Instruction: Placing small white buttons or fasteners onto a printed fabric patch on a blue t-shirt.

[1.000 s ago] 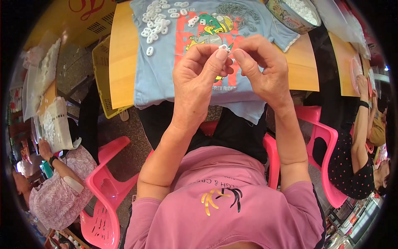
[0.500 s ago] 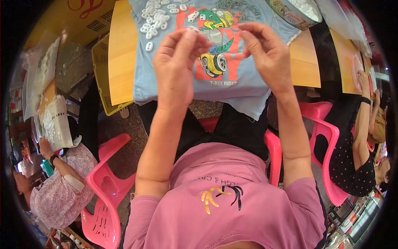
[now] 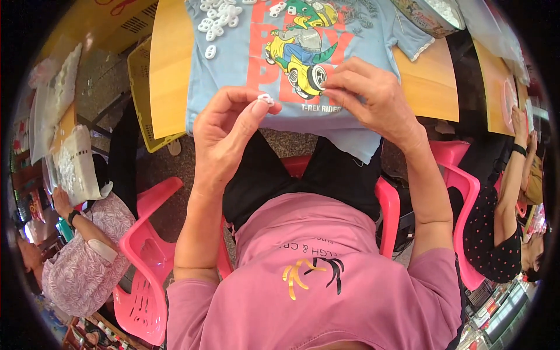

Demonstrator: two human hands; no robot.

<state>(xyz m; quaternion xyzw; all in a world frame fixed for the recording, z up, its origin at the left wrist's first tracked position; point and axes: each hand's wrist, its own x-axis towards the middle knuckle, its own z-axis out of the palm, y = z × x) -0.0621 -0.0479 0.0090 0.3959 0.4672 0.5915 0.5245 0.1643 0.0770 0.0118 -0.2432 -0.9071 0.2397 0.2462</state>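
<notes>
Between thumb and forefinger, my left hand [image 3: 227,125] pinches a small white oval plastic piece with holes [image 3: 266,99]. My right hand [image 3: 370,99] hovers to its right, thumb and fingertips pressed together; whatever they hold, if anything, is too small to make out. Both hands are over the near part of a light blue T-shirt [image 3: 224,99] with a cartoon print, spread across the table. More white two-holed pieces [image 3: 219,20] lie heaped on the shirt at the far left, with one [image 3: 210,52] apart from the pile. Small dark grey pieces [image 3: 363,11] are scattered at its far right.
A round tin [image 3: 423,17] of white pieces stands at the far right of the wooden table [image 3: 169,76]. A yellow plastic crate [image 3: 140,87] is beside its left edge. People on pink chairs [image 3: 149,256] sit at both sides, their hands at other tables.
Both hands have come nearer to me and lower, the left one turning so that the white piece shows at its fingertips. The shirt's print is less covered.
</notes>
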